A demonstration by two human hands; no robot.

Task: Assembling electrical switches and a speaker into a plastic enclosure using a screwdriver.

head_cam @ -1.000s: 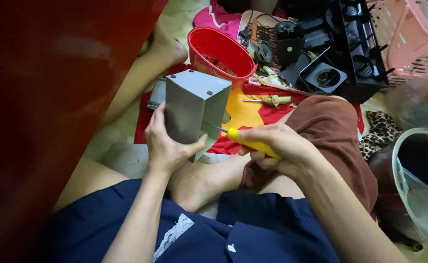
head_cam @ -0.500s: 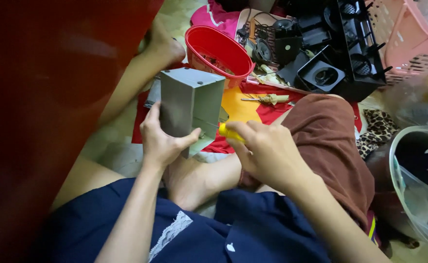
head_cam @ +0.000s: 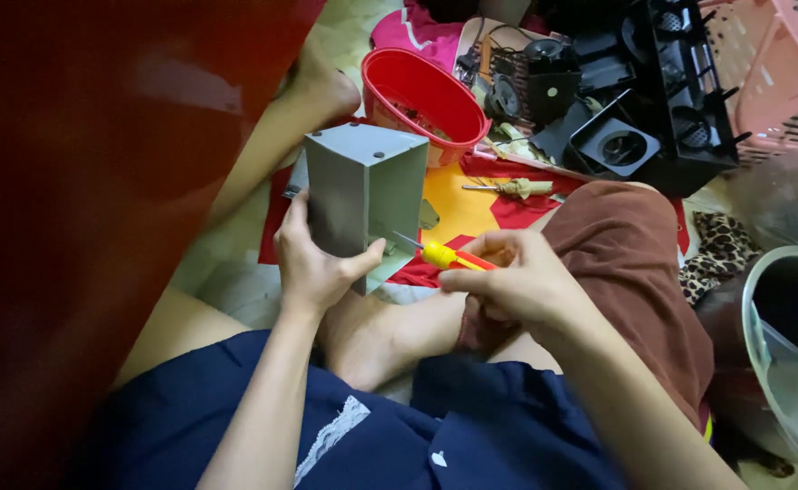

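— Hands first: how are they set?

— Both are closed on something. A grey metal box is gripped from below and behind by the left hand, thumb wrapped across its lower front edge. A yellow-handled screwdriver is pinched by the right hand, with its thin shaft pointed at the lower right face of the box.

— Which step is judged to be in hand?

— A screw low on that side face appears to be worked. The tip is seen at, or just touching, the box wall; whether it is seated in a screw head cannot be told.

— What is called for by the next move?

— The box would need to be kept steady against the turning, and the shaft kept square to the wall so that the tip is not slipped off.

— How is the box seen?

— It is held upright above the person's lap, between the knees, over a red and yellow mat. It is tall and plain, with folded sheet walls, and two small dark holes are seen in its top face. A flange is bent out at its base.

— And around it?

— A black plastic frame with round openings is lying beyond the knee, a red bucket is just behind the box, and a second, pale-handled tool is resting on the mat.
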